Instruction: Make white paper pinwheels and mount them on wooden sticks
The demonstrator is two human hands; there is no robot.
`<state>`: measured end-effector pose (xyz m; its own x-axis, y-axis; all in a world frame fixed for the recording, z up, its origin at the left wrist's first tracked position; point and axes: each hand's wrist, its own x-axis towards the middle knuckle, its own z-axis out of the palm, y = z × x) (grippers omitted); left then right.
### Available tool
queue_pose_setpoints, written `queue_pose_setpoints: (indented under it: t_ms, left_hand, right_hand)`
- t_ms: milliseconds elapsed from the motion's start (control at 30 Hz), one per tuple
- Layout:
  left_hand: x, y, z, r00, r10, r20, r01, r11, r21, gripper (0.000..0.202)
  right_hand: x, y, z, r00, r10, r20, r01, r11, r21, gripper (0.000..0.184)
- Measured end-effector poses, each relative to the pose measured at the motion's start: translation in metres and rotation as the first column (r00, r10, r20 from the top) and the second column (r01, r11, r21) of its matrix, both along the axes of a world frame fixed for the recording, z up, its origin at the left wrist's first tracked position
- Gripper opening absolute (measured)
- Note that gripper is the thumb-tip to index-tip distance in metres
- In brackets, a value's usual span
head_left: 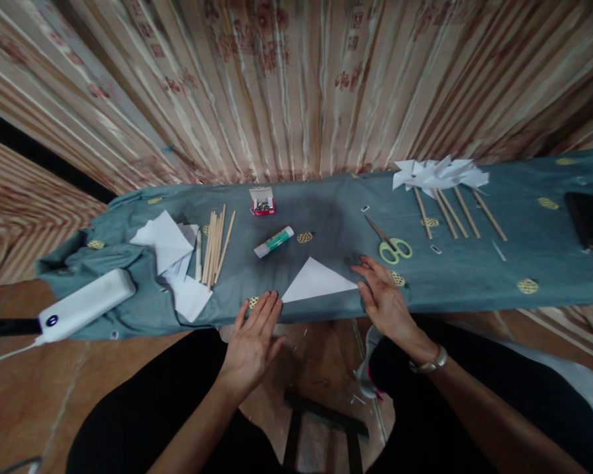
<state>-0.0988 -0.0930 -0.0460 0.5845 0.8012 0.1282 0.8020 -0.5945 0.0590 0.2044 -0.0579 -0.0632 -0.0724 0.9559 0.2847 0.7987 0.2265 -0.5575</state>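
A white sheet of paper folded into a triangle (317,282) lies near the front edge of the cloth-covered table. My left hand (253,339) rests at its left corner, fingers stretched out flat. At the right corner is my right hand (383,296), its fingers apart and slightly curved, the thumb close to the paper's tip. Beyond the paper lies a glue stick (274,241) with a green label. A small open red box (263,203) of metal pins or clips stands farther back. Scissors (393,245) with light green handles lie beyond my right hand.
Several wooden sticks (216,247) and loose cut papers (170,247) lie at the left, beside a white device (86,304) with a cable. Several paper pinwheels (439,176) on sticks lie back right. A dark object (589,220) sits far right. A curtain (296,92) hangs behind the table.
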Motion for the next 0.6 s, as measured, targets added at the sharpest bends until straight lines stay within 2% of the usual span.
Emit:
queue_pose_setpoints:
  t_ms: [167, 400, 500, 600]
  left_hand:
    - [0.0, -0.001, 0.001, 1.0, 0.005, -0.01, -0.005, 1.0, -0.011, 0.058]
    - [0.003, -0.004, -0.001, 0.999, 0.043, 0.027, -0.042, 0.998, -0.054, 0.061]
    - [0.004, -0.004, 0.002, 0.991, 0.071, 0.109, -0.06, 0.993, -0.102, 0.059]
    - [0.005, -0.001, 0.009, 0.946, 0.163, 0.282, -0.11, 0.975, -0.194, 0.056]
  right_hand:
    - [0.001, 0.0, 0.007, 0.995, -0.005, -0.097, 0.001, 0.999, -0.045, 0.038]
    - [-0.012, 0.007, 0.014, 0.984, 0.04, -0.173, -0.06, 0.992, -0.114, 0.024]
    - [-0.014, 0.008, 0.015, 0.965, 0.025, -0.263, -0.059, 0.991, -0.122, 0.014]
    - [-0.013, 0.007, 0.021, 0.936, 0.02, -0.35, -0.074, 0.988, -0.139, 0.013]
